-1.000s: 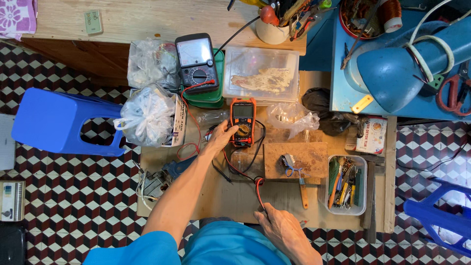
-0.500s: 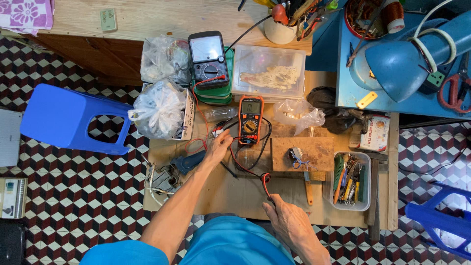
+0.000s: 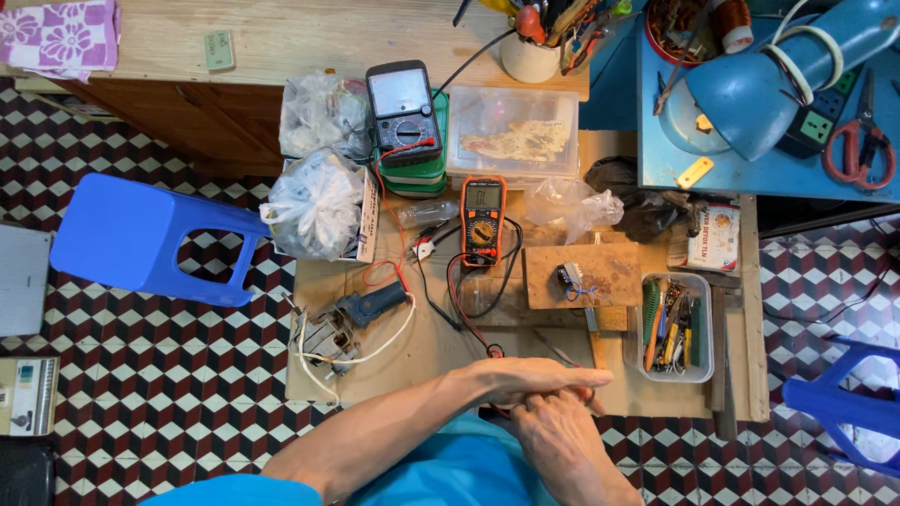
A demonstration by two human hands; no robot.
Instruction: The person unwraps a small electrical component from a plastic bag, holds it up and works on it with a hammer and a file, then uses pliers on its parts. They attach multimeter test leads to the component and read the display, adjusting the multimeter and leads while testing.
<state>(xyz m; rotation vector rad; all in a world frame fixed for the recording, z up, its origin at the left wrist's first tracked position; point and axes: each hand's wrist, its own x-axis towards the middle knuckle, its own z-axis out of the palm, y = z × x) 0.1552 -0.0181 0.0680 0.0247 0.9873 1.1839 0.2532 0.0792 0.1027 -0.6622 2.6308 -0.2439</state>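
My left hand (image 3: 539, 379) lies flat, fingers straight, across my right hand (image 3: 555, 433) at the near edge of the wooden board (image 3: 422, 351). The right hand's fingers are curled under it, and what they hold is hidden. An orange digital multimeter (image 3: 483, 221) lies upright farther back on the board. Its red and black leads (image 3: 461, 305) loop toward me and vanish beneath my left hand. A small wooden block (image 3: 609, 272) carrying a wired component sits right of the meter.
A black analog meter (image 3: 403, 103) rests on green boxes behind, beside a clear plastic box (image 3: 514, 131) and tied plastic bags (image 3: 317, 206). At right stand a tool tray (image 3: 677, 323) and a blue lamp (image 3: 750, 89). A blue stool (image 3: 141, 239) stands left, and a blue-handled tool (image 3: 373, 305) lies on the board.
My left hand has left the orange multimeter and come back to the near edge, over my right hand. The right hand has stayed near the edge.
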